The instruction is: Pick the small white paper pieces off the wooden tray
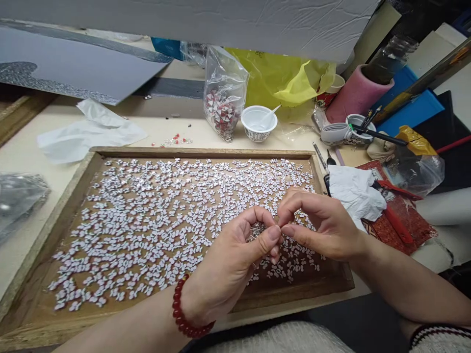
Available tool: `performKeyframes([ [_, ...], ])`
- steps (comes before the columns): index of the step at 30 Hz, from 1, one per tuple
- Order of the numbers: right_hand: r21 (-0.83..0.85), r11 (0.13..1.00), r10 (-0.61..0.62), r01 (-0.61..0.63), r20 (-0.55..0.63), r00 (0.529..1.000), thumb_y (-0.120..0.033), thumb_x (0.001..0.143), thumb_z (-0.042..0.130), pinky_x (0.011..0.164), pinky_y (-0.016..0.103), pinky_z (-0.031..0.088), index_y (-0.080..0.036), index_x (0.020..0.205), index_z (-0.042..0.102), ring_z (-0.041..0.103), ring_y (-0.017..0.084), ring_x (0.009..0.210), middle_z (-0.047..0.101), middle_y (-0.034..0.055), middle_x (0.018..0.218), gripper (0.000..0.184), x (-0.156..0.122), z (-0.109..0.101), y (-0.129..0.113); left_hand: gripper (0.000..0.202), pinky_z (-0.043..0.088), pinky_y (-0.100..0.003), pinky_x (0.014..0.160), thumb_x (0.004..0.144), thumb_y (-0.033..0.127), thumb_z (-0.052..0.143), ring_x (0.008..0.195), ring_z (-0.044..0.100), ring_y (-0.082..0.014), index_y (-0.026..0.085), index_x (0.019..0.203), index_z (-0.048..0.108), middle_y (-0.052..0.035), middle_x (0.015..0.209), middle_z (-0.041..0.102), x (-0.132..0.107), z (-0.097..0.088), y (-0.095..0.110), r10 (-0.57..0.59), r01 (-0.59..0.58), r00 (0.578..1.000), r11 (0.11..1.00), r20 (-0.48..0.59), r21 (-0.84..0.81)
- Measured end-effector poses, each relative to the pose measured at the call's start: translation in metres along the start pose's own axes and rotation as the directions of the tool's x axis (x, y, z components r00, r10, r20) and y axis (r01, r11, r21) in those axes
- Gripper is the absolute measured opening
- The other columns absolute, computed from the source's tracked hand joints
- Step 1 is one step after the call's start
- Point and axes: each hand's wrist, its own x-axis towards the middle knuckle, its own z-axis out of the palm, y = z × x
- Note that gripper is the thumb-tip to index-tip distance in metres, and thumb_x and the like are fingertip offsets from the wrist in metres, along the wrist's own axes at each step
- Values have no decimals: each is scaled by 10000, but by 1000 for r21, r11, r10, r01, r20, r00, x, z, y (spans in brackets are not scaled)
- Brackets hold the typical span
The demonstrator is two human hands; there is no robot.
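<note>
My left hand (pixel 237 255) is curled around a bunch of small silvery metal pins (pixel 256 230), which show in the gap between thumb and fingers. My right hand (pixel 326 225) pinches thumb against forefinger, right by the left thumb tip; whatever lies in that pinch is too small to make out. Both hands are over the right part of a shallow wooden tray (pixel 206 152). Many tiny white bow-shaped pieces (pixel 147 235) with reddish edges are spread across its brown bottom.
Behind the tray stand a clear bag of red-and-white pieces (pixel 222 113) and a white bowl (pixel 258 123) with a spoon. White tissue (pixel 355 191) and red packets (pixel 401 220) lie at right. A pink cylinder (pixel 358 93) stands farther back. Crumpled tissue (pixel 91 130) lies at left.
</note>
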Motion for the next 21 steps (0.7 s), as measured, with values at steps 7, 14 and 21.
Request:
performKeyframes([
  [7, 123, 979, 152, -165, 111, 982, -210, 840, 626, 672, 286, 465, -164, 843, 594, 544, 118, 757, 589, 28, 823, 56, -1, -1, 1, 155, 396, -176, 580, 860, 230, 661, 609, 456, -71, 162, 784, 545, 37, 660, 522, 1, 1, -1, 3, -3, 1000, 1000, -10, -1],
  [14, -332, 937, 16, -106, -264, 964, -191, 853, 592, 679, 311, 437, -187, 817, 577, 529, 143, 747, 602, 25, 791, 39, 7, -31, 14, 196, 465, -214, 676, 941, 284, 520, 720, 527, -105, 138, 910, 647, -40, 847, 612, -1, -2, -2, 10, -18, 995, 996, -99, -82],
  [21, -892, 420, 17, -168, -178, 984, -154, 858, 535, 792, 367, 409, -171, 803, 598, 500, 230, 881, 623, 89, 878, 85, 9, -63, 46, 152, 286, -156, 466, 935, 213, 526, 530, 322, -48, 125, 953, 649, 22, 682, 496, 0, 0, -3, -22, 14, 998, 990, -57, -140],
])
